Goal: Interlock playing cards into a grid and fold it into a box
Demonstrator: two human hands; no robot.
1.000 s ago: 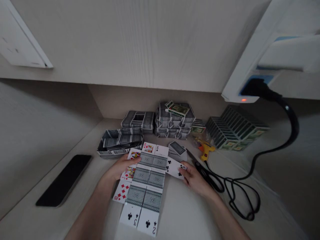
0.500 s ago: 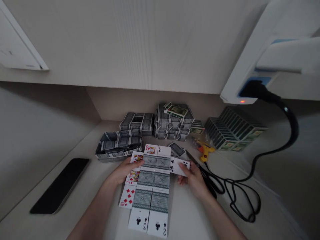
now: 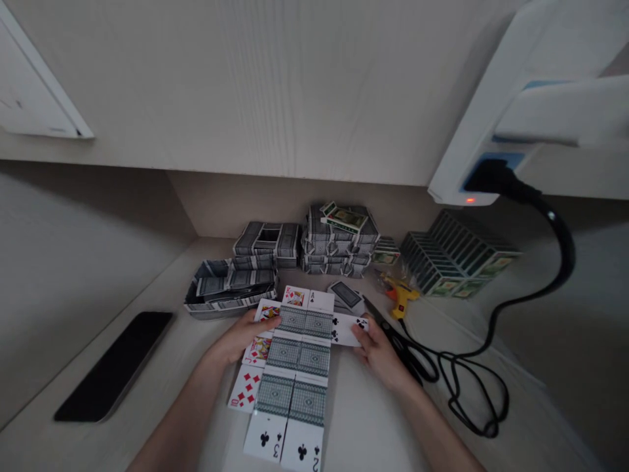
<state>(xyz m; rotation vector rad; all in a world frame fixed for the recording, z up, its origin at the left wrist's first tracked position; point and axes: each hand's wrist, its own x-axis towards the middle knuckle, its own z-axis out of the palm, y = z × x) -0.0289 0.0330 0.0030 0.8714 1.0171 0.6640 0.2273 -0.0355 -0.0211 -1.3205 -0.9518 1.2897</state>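
Note:
A panel of playing cards (image 3: 299, 357) lies before me, with two columns of patterned backs in the middle. Face-up cards stick out around it: a king (image 3: 295, 296) and an ace at the far end, red cards on the left, a three and a two of clubs (image 3: 302, 444) at the near end. My left hand (image 3: 246, 337) grips the panel's left edge, thumb on top. On the right side, my right hand (image 3: 377, 349) pinches the outer end of a four of clubs (image 3: 346, 329); its inner end meets the panel's edge, and I cannot tell whether it goes under.
Behind stand an open card-covered box (image 3: 230, 288), stacked card-covered boxes (image 3: 339, 239) and rows of card packs (image 3: 442, 259). Scissors (image 3: 405, 347), a yellow glue gun (image 3: 401, 295) and a black cable (image 3: 491, 328) lie right. A phone (image 3: 118, 364) lies left.
The four of clubs and my right hand have shifted slightly left, closer in against the panel. The whole view has moved a little; my left hand keeps its grip.

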